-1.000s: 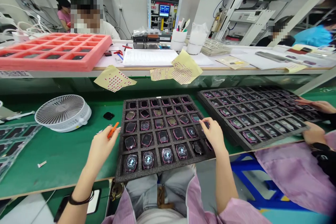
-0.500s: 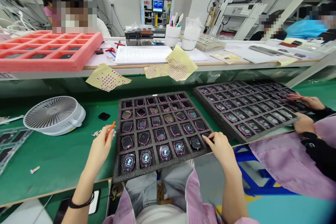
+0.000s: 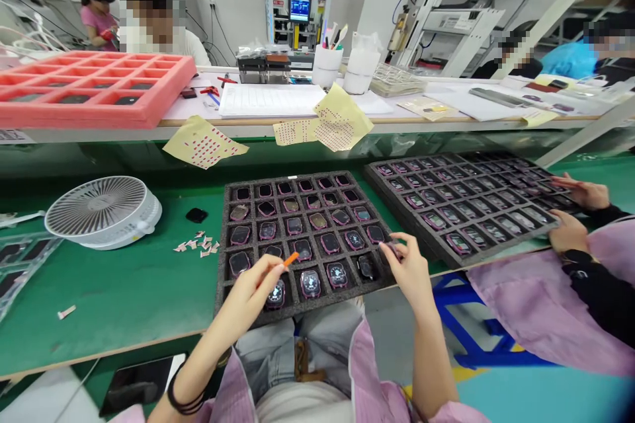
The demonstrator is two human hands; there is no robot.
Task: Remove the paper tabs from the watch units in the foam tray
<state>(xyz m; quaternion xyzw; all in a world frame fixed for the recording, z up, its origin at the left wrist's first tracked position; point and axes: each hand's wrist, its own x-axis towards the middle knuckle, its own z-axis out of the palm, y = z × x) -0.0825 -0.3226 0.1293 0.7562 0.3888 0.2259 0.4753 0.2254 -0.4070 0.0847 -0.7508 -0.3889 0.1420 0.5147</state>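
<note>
My left hand [image 3: 255,283] is closed on a slim orange stick [image 3: 292,258], held over the front left part of a dark foam tray [image 3: 317,306]. In the tray's compartments lie several square smartwatches with purplish frames; some in the front row, such as one watch [image 3: 310,283], show a lit dial. At the tray's front right corner, my right hand [image 3: 411,271] pinches a smartwatch [image 3: 393,250], partly hidden by the fingers. My left forearm and hand cover the front left compartment.
Left of the tray are small pale scraps [image 3: 198,244], a dark square piece [image 3: 196,215] and a white fan [image 3: 104,211]. At right, a co-worker's hands [image 3: 570,230] touch another watch tray [image 3: 431,238]. A shelf with a pink foam tray [image 3: 153,106] runs behind.
My left hand has moved right with the orange stick, from beside the tray to above it. My right hand has lifted the smartwatch slightly at the front right corner.
</note>
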